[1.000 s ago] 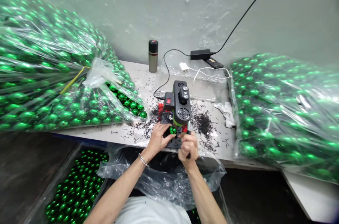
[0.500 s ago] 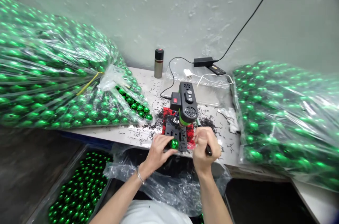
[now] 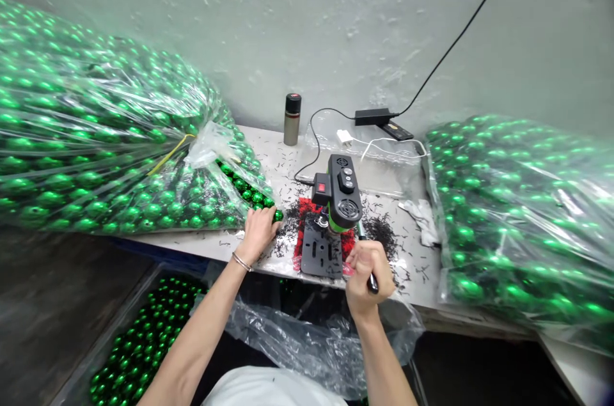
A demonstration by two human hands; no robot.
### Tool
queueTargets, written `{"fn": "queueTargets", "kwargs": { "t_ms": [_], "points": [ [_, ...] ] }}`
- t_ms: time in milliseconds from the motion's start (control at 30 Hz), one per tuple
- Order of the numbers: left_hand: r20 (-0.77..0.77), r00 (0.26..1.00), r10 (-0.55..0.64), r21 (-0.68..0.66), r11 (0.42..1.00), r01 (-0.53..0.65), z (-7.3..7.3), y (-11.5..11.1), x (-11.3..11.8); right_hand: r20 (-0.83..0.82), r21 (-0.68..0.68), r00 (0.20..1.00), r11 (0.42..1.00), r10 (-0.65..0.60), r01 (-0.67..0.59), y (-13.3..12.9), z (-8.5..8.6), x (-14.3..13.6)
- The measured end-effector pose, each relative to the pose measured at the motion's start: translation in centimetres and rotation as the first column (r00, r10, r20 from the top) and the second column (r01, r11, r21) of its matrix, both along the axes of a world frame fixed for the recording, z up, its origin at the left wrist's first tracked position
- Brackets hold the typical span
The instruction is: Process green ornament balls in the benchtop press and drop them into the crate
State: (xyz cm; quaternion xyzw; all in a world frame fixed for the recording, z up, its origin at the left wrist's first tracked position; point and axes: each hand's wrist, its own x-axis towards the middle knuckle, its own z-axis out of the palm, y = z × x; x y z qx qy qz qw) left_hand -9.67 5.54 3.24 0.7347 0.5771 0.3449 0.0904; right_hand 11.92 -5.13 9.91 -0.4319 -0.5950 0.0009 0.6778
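Observation:
My right hand [image 3: 369,270] is wrapped round the black-tipped lever handle [image 3: 373,283] of a small black and green machine [image 3: 343,188]. The machine's slotted black base plate [image 3: 320,257] bears no ball. To its left, my left hand [image 3: 259,228] reaches to the torn opening of a big clear bag of shiny green balls [image 3: 96,137]. Its fingers touch the green balls [image 3: 256,196] at the bag's lower right corner; whether one is gripped cannot be made out. Black shavings [image 3: 381,233] and red material [image 3: 307,206] lie round the machine.
Another bag of green balls [image 3: 518,220] lies on the right. A bottle [image 3: 292,119], a power adapter [image 3: 374,116], a white plug [image 3: 344,137] and a crumpled white cloth [image 3: 422,220] are behind. Below the table edge are a bin of green balls [image 3: 139,335] and clear plastic [image 3: 307,342].
My left hand has moved from the base plate left to the bag's opening. The green ball it held at the plate is gone from there. My right hand stays on the handle.

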Motion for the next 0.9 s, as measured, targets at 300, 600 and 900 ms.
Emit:
{"fn": "queueTargets", "kwargs": {
  "t_ms": [300,600,900],
  "points": [
    [0.854,0.512,0.092,-0.331,0.856,0.398,1.7,-3.7,0.8,0.016,0.024,1.0,1.0,0.003,-0.003,0.1,-0.6,0.1],
    [0.92,0.073,0.385,-0.34,0.692,0.637,1.5,-5.8,3.6,0.059,0.016,0.998,1.0,0.013,-0.014,-0.1,-0.4,0.2],
    [0.736,-0.201,0.646,-0.269,0.552,0.789,1.8,-6.5,4.8,0.074,0.007,0.997,0.999,0.031,-0.031,-0.1,-0.4,0.2]
  ]
}}
